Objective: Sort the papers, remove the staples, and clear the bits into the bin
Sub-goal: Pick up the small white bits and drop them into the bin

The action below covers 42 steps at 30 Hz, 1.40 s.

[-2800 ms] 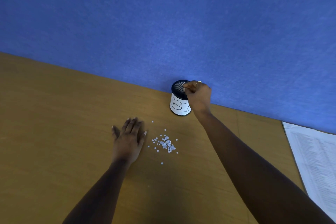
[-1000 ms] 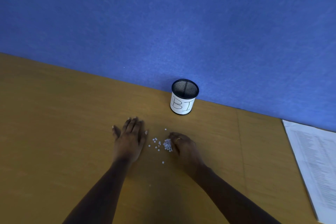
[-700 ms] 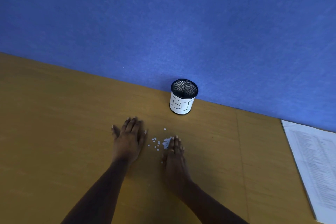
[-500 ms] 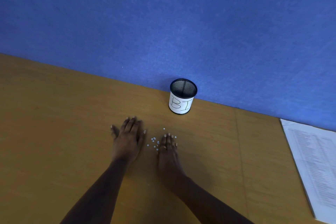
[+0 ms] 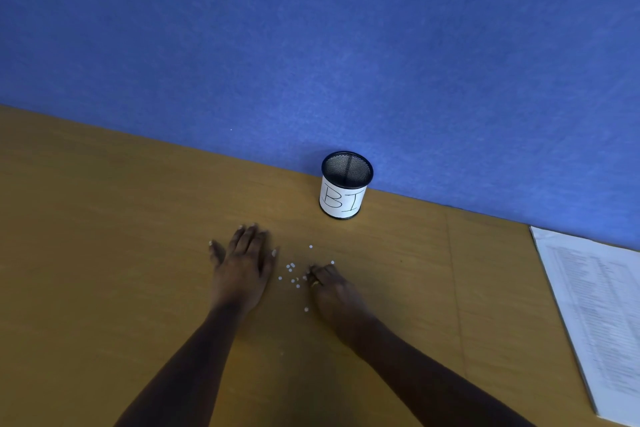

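A tan wooden desk (image 5: 104, 253) with a fine straight grain is seen beneath the hands, backed by a blue, felt-like partition (image 5: 311, 45). The left hand (image 5: 242, 267) is laid palm down on the wood, its fingers straight and slightly spread, the thumb set out to the side. Just right of its little finger, small round white paper bits (image 5: 291, 274) are scattered flat and loose. The right hand (image 5: 332, 291) is set knuckles up at their far side, its fingers curled inward and bunched together over some of the bits; a thin ring (image 5: 316, 283) is worn on one finger. Beyond these fingertips and well apart from them, the bin (image 5: 344, 185) is stood upright against the partition: a black mesh cylinder wrapped in a white hand-lettered label. Far right of the fingers, a flat stack of printed papers (image 5: 595, 315) is laid at the desk's edge.
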### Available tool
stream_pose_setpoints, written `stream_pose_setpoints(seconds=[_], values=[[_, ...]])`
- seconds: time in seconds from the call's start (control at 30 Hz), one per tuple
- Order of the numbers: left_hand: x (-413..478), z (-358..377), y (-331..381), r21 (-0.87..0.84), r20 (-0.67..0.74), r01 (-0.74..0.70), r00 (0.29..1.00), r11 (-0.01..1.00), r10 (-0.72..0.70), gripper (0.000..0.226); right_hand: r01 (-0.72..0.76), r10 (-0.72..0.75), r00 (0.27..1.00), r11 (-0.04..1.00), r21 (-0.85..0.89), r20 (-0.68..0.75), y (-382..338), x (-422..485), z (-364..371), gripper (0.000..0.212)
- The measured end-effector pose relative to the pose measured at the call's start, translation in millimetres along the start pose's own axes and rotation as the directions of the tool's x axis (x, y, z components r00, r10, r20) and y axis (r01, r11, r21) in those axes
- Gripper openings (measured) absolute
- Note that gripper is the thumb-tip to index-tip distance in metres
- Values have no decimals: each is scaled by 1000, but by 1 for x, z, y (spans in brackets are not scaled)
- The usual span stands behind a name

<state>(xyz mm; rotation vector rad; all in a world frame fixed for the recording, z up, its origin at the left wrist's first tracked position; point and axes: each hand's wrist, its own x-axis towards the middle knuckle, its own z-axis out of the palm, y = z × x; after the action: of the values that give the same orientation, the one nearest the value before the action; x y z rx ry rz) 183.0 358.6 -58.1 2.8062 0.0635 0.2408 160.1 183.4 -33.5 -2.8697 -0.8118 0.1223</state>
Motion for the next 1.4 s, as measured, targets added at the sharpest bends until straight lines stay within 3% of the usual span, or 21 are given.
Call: stream_pose_setpoints(seconds=[0.17,0.27,0.33,0.4,0.57,0.73,0.83,1.0,1.1,1.3,1.4], values=[[1,0,0,-3,-2,0,1000,1000,0,75,40,-41,998,999,-26,-45,5,3,1,31],[0,1,-1,1,6,-1,1000,1000,1,77,-9,22,995,992,129,-99,4,5,-4,13],[0,1,-1,-4,8,-3,1000,1000,3,77,-80,107,991,957,280,-82,5,8,-10,21],[0,0,0,-6,11,2,1000,1000,-2,78,-188,226,973,892,410,-45,5,7,-17,29],[0,0,1,-18,2,-4,1000,1000,4,76,-349,483,875,666,660,-24,7,9,-22,26],[0,0,0,-19,0,-5,1000,1000,5,76,-418,566,821,508,753,73,16,12,-25,19],[1,1,0,-9,-3,-9,1000,1000,9,75,-453,621,763,313,835,181,20,14,-27,17],[0,1,0,-3,-7,-2,1000,1000,2,75,-348,560,764,-62,936,321,26,22,-52,14],[0,1,-1,-3,-7,-1,1000,1000,1,76,-208,534,794,-211,955,291,31,34,-79,13],[0,2,0,-7,-17,0,1000,1000,0,73,-58,615,762,-248,967,203,58,65,-124,8],[0,2,0,-3,-19,-3,1000,1000,3,73,-55,687,709,-172,984,160,72,77,-132,13]])
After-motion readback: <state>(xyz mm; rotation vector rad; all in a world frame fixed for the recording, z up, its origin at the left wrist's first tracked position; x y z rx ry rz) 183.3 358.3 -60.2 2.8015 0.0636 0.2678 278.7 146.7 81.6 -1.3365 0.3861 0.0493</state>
